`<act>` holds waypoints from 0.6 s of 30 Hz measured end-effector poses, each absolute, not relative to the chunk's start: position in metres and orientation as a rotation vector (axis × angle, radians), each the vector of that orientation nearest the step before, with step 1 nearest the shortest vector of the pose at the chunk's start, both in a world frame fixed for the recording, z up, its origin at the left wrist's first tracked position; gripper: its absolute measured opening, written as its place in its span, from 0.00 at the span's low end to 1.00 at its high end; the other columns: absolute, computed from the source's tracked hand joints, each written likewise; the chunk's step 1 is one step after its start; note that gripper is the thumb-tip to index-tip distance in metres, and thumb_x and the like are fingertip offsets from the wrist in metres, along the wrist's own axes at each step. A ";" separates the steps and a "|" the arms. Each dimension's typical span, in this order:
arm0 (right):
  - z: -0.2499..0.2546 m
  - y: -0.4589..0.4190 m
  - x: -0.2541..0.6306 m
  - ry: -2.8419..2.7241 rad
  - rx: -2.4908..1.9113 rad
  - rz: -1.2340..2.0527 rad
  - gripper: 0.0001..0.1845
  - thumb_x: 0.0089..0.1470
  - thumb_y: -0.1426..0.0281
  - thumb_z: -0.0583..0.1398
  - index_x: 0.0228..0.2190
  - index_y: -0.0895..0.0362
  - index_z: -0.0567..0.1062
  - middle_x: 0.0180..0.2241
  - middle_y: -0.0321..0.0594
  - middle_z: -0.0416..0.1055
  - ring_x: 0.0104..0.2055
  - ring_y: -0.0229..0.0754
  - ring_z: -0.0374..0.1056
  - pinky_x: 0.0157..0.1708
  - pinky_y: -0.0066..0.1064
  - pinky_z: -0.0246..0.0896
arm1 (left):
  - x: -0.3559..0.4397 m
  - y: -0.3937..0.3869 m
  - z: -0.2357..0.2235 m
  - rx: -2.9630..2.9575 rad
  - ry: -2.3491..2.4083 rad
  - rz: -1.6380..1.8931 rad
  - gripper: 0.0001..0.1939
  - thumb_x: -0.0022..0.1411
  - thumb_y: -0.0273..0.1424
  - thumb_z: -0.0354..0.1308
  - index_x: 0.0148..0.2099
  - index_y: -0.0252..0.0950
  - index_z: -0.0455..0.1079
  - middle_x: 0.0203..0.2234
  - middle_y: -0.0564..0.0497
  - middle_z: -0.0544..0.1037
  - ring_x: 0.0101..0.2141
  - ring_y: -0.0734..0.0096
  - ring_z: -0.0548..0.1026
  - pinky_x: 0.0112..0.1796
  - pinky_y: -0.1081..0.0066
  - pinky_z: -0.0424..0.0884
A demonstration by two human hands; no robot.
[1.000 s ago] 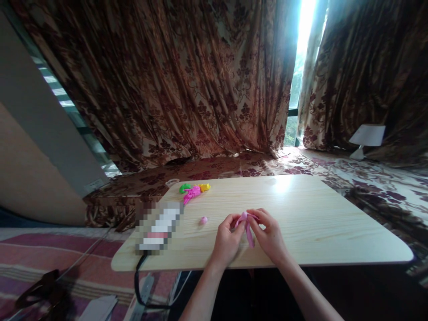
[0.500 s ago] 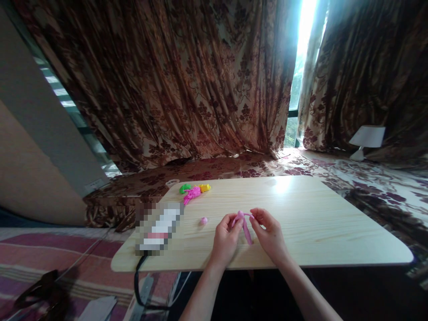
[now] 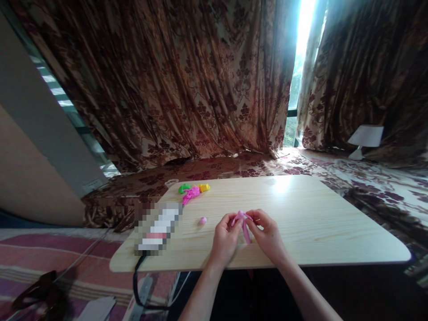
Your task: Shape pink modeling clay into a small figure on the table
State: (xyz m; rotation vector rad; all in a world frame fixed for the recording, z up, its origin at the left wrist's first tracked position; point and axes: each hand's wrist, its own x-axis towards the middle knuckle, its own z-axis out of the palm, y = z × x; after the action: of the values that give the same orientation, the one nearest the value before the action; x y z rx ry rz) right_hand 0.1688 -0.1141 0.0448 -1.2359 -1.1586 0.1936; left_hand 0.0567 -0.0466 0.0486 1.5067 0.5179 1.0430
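Observation:
Between my hands is a soft pink piece (image 3: 246, 233) with a round knob on top, thin strips to both sides and a longer strip hanging down; its exact kind I cannot make out. My left hand (image 3: 224, 235) pinches it near the knob, thumb against fingers. On the other side, my right hand (image 3: 268, 231) has thumb and fingertips closed on the strip by the knob. Both hands are just over the front part of the pale wooden table (image 3: 317, 223). A small pink ball (image 3: 203, 220) lies on the tabletop left of my left hand.
Toward the back left lie a bright pink bundle (image 3: 191, 193), a green piece (image 3: 183, 188) and a yellow piece (image 3: 203, 187). A blurred-out pale object (image 3: 160, 227) with a black cable (image 3: 136, 281) is at the left edge. Behind stands a white lamp (image 3: 366, 136) by curtains.
My right hand drew a side strip of the pink piece out to the right, then came back in close to the knob. My left hand keeps its pinch, shifted slightly left.

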 end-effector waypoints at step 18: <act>0.057 -0.121 0.164 -1.224 -1.229 0.271 0.09 0.55 0.70 0.57 0.39 0.54 0.73 0.33 0.39 0.69 0.35 0.40 0.68 0.31 0.29 0.66 | 0.055 -0.051 0.059 1.460 0.500 1.035 0.12 0.56 0.35 0.58 0.41 0.35 0.71 0.35 0.47 0.78 0.38 0.65 0.74 0.41 0.70 0.67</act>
State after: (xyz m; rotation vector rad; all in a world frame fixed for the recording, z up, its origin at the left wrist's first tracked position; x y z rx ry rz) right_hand 0.1638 -0.1207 0.0567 -1.2291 -1.2237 0.2706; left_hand 0.0552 -0.0511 0.0593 1.4595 0.4998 1.0349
